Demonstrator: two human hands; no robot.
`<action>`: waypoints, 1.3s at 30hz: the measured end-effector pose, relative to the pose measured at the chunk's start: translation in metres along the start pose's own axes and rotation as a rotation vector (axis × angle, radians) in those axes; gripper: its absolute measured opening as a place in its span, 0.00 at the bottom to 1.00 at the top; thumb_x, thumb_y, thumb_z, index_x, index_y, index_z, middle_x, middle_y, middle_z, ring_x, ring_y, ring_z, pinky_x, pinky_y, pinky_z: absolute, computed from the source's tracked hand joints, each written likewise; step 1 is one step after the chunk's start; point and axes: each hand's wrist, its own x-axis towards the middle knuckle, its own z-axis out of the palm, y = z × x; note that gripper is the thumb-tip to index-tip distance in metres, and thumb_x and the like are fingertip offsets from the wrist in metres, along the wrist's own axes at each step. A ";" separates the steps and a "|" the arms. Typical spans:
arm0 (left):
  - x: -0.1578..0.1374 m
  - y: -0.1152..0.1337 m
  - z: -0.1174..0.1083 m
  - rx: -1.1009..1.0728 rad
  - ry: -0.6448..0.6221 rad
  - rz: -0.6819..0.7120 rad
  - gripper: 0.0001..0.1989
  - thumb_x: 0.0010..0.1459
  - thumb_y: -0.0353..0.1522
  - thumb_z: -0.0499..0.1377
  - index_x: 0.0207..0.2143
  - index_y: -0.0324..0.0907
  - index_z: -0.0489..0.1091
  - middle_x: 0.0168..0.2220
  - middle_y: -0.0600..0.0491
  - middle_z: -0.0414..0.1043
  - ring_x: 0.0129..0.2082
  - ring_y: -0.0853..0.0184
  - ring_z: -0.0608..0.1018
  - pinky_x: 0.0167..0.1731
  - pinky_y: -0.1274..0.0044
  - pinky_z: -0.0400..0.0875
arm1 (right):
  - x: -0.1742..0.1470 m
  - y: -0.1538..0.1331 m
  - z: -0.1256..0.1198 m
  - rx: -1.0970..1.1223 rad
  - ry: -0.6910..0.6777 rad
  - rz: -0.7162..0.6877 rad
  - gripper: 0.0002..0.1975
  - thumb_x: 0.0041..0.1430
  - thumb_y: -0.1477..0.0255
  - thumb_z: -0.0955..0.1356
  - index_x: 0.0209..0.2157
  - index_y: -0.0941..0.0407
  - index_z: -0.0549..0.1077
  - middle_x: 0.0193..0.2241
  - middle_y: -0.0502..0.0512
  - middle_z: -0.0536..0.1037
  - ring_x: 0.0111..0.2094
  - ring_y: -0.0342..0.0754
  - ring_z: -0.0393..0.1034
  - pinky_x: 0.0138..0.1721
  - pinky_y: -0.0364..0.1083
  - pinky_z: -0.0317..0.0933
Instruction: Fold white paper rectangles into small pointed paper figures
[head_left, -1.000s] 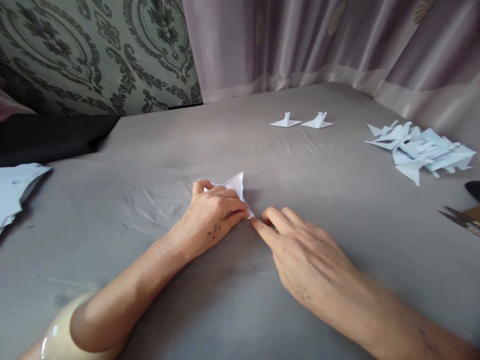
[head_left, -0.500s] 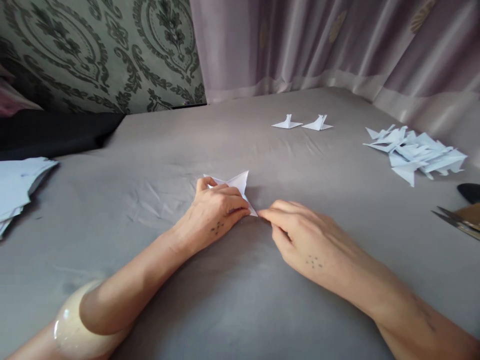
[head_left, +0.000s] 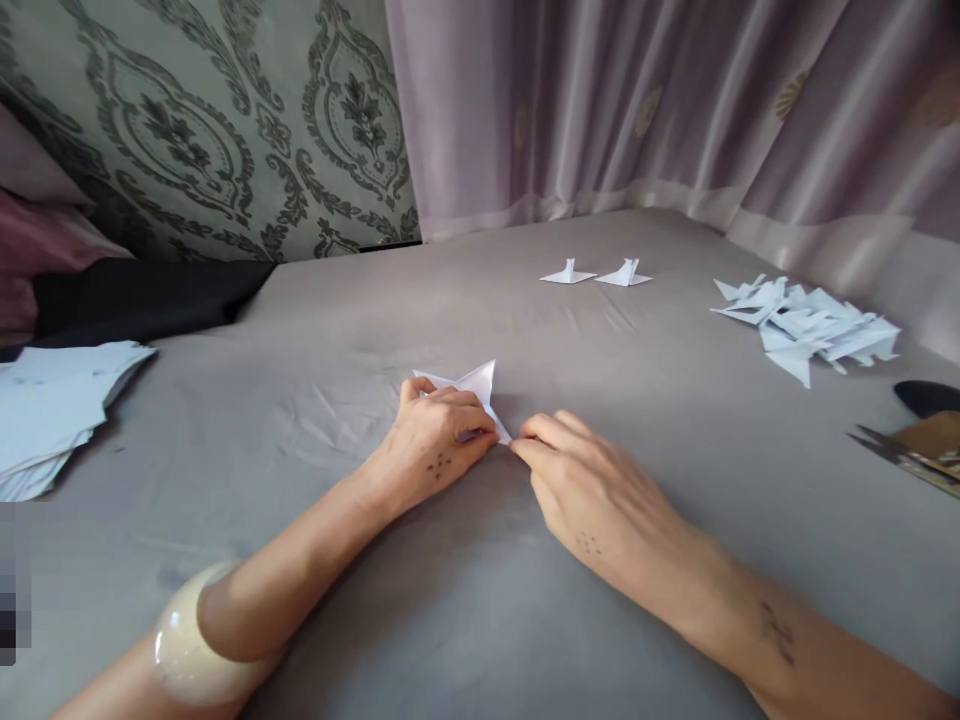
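A folded white paper (head_left: 475, 383) with pointed corners lies on the grey cloth surface in front of me. My left hand (head_left: 442, 425) covers much of it, fingers bent and closed on the paper, with the thumb near its right corner. At that same corner, my right hand (head_left: 581, 470) pinches the tip between thumb and forefinger. The underside of the paper and part of its left side are hidden by my left hand.
Two small folded paper figures (head_left: 625, 272) stand farther back. To the right lies a pile of folded paper pieces (head_left: 814, 325), with scissors (head_left: 904, 455) and a dark oval object (head_left: 926, 398) nearer. A stack of white paper sheets (head_left: 67, 400) sits left, before a black cloth (head_left: 150, 300).
My right hand has shifted slightly left and turned, its thumb now at the paper's corner. My left hand keeps its hold. The whole view has tilted a little upward.
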 end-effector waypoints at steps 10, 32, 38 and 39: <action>-0.005 -0.001 -0.002 0.074 0.024 0.024 0.10 0.62 0.35 0.56 0.31 0.45 0.75 0.34 0.56 0.78 0.38 0.66 0.76 0.46 0.66 0.52 | 0.001 -0.018 0.014 -0.033 0.045 -0.028 0.14 0.58 0.87 0.59 0.33 0.57 0.70 0.33 0.54 0.71 0.36 0.48 0.63 0.36 0.47 0.57; -0.013 0.004 -0.006 0.333 0.098 0.036 0.12 0.65 0.30 0.49 0.30 0.42 0.70 0.40 0.48 0.76 0.42 0.61 0.73 0.45 0.63 0.56 | 0.008 -0.026 0.023 -0.051 0.051 0.093 0.08 0.64 0.77 0.60 0.39 0.56 0.70 0.35 0.57 0.68 0.35 0.51 0.62 0.34 0.50 0.58; -0.010 0.006 -0.004 0.395 0.072 0.076 0.12 0.63 0.27 0.49 0.29 0.41 0.69 0.38 0.48 0.75 0.41 0.60 0.72 0.45 0.62 0.56 | 0.008 -0.026 0.023 -0.037 0.033 0.095 0.10 0.65 0.77 0.59 0.40 0.57 0.70 0.35 0.57 0.68 0.36 0.51 0.63 0.34 0.50 0.58; -0.010 0.006 -0.004 0.406 0.072 0.083 0.11 0.63 0.27 0.50 0.29 0.41 0.69 0.38 0.48 0.75 0.41 0.60 0.72 0.45 0.62 0.56 | 0.008 -0.026 0.023 -0.029 0.032 0.096 0.10 0.65 0.77 0.59 0.41 0.57 0.70 0.35 0.57 0.68 0.36 0.51 0.63 0.34 0.50 0.58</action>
